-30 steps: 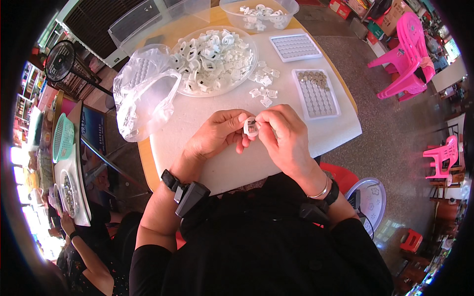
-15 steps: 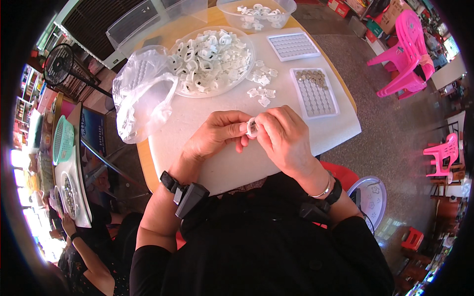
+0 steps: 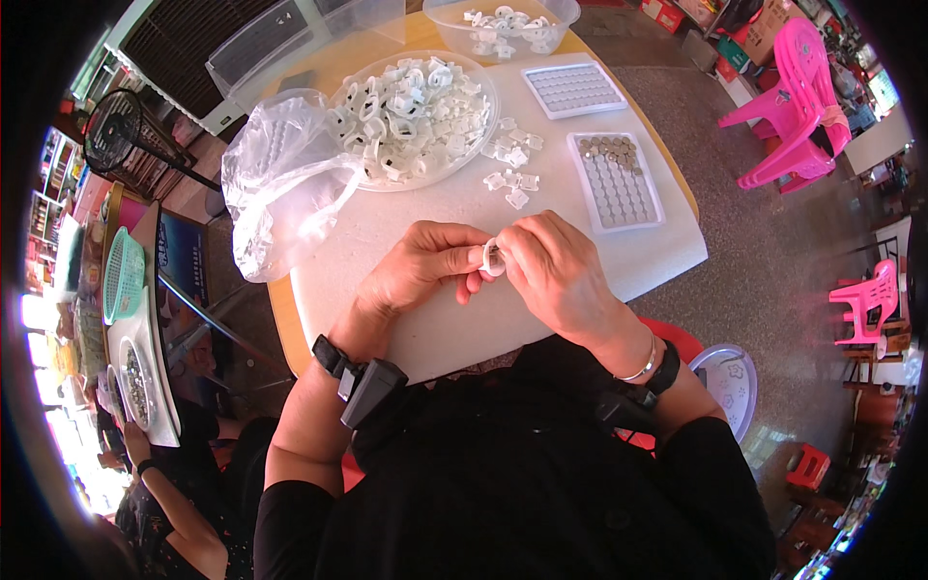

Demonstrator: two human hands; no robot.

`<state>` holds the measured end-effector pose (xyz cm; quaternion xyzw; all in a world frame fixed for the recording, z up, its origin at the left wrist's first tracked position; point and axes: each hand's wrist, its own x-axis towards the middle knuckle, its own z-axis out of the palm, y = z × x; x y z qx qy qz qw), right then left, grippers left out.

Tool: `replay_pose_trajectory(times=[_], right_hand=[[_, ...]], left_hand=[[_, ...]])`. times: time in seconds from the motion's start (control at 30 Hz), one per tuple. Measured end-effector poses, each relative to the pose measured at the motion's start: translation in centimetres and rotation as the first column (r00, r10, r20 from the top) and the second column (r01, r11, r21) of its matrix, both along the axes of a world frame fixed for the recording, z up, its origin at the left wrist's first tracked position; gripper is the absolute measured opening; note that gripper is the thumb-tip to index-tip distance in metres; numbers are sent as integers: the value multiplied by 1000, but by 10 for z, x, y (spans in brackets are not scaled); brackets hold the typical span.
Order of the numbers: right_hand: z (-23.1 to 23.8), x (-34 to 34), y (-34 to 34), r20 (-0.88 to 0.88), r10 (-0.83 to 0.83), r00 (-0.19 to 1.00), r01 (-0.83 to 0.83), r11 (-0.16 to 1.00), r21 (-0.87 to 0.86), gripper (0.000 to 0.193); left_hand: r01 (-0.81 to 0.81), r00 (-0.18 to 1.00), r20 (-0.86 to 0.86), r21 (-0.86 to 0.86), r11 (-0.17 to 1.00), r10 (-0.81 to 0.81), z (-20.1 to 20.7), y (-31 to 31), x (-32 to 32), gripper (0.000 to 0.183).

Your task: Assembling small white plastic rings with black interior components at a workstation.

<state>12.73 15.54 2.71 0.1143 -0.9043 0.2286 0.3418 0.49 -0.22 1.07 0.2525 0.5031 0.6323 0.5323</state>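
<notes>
A small white plastic ring-shaped piece is pinched between the thumb and fingers of my left hand, above the near part of the white table sheet. Against its right side, the closed fingertips of my right hand meet the piece; whether they hold something small is hidden. Just beyond my hands lie several loose white plastic pieces. A white tray stands to their right, with small greyish round discs in its far end.
A wide clear bowl heaped with white pieces stands beyond my hands, beside a crumpled plastic bag. Farther back are a second tray and another clear bowl. Another person's arm shows at the lower left.
My right hand has shifted slightly right, and more of the ring's opening shows. My left hand is nearly still. The edge of the plastic bag has spread a little to the right.
</notes>
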Motion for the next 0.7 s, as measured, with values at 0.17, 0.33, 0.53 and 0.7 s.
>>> replay_pose_trajectory(times=[0.17, 0.33, 0.53, 0.7], right_hand=[[1, 2, -1, 70, -17, 997, 15, 1000, 25, 15], [-3, 2, -3, 120, -35, 992, 27, 997, 66, 14], [-8, 0, -9, 91, -80, 993, 75, 996, 54, 15], [-4, -3, -10, 42, -36, 998, 44, 974, -222, 14]], left_hand=[[-12, 999, -34, -40, 999, 10, 1, 1, 1, 28], [-19, 998, -58, -60, 998, 16, 0, 1, 1, 28], [-44, 998, -56, -52, 998, 41, 1, 0, 2, 29], [-41, 999, -1, -7, 999, 41, 0, -1, 0, 31]])
